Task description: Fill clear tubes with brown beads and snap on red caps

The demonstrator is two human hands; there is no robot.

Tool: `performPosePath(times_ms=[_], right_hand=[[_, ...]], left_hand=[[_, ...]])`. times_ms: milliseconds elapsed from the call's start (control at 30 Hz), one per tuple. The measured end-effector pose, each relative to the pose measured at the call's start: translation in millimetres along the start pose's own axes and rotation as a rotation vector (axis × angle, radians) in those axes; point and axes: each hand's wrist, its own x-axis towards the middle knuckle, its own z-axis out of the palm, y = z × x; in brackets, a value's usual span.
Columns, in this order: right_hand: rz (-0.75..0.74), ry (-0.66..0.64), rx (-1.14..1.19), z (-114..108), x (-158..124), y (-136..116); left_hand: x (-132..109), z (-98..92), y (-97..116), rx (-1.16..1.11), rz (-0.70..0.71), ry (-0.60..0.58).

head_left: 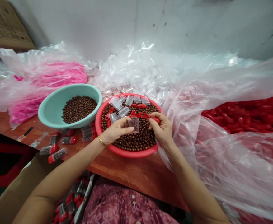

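My left hand (116, 130) pinches a small clear plastic tube (134, 124) holding a few brown balls, above the red bowl (127, 153). My right hand (161, 128) is closed beside it, fingers on a red cap (155, 119) at the bowl's right rim. The red bowl holds many brown balls (136, 140), several empty clear tubes (127, 101) and loose red caps (139, 115). A gold bracelet sits on my left wrist.
A teal bowl (54, 105) of brown balls stands left of the red one. Filled red-capped tubes (57, 152) lie on the wooden table and in a box below. Clear tubes are heaped behind, with bags of pink caps (57, 74) left and red caps (243, 115) right.
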Motion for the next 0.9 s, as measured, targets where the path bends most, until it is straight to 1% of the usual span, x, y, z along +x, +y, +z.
performPosePath(times_ms=[67,167,233,367,433,567,633,733,800,900], right_hand=[[-0.012,0.007,-0.025,1.3,0.2,1.4],[-0.015,0.000,-0.012,3.8,1.7,3.5],[-0.014,0.000,-0.004,5.0,3.0,4.1],[-0.030,-0.025,-0.062,5.8,4.3,3.7],[-0.022,-0.040,-0.067,6.2,4.2,2.3],[0.067,-0.071,0.075,7.2,3.9,-9.2],[0.113,-0.156,0.110,7.3,4.9,-19.7],[0.161,-0.382,0.103,7.3,8.5,-35.6],[0.152,-0.520,0.094,7.8,11.9,-42.7],[0.093,-0.653,0.080,9.4,16.5,-46.4]], left_hand=[[-6.0,-1.0,2.6,-0.013,0.028,0.022],[-12.6,-3.1,2.4,0.023,0.056,0.106],[-15.5,-4.4,0.0,0.010,0.029,0.135],[-19.4,-5.2,-6.1,-0.097,-0.076,0.084],[-20.4,-4.6,-8.5,-0.133,-0.084,0.076],[-20.7,-2.3,-11.4,-0.144,-0.076,0.119],[-21.0,-1.4,-11.7,-0.120,-0.073,0.111],[-22.0,-1.3,-10.6,-0.101,-0.072,0.054],[-22.5,-2.4,-9.8,-0.114,-0.082,0.022],[-22.1,-4.9,-10.0,-0.135,-0.115,-0.019]])
